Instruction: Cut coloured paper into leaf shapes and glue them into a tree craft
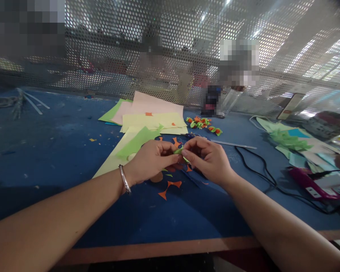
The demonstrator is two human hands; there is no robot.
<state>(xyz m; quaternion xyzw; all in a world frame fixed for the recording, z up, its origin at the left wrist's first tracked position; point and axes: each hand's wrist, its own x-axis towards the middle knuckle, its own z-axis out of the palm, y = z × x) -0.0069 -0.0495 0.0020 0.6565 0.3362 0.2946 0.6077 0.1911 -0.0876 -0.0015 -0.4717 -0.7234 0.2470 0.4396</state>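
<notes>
My left hand [151, 160], with a silver bangle on its wrist, and my right hand [208, 158] meet over the blue table [59, 151]. Both pinch one small green paper piece [179, 150] between their fingertips. Orange paper scraps [170, 187] lie just under and in front of the hands. A green cut sheet [136, 143] rests on pale yellow paper [153, 121] right behind my left hand.
A heap of small orange-and-green paper pieces [203, 124] sits behind the hands, with scissors [215, 140] beside it. Green and blue papers [290, 141], a pink tool [311, 185] and a black cable [260, 170] lie at right. A perforated metal screen [170, 56] closes the back.
</notes>
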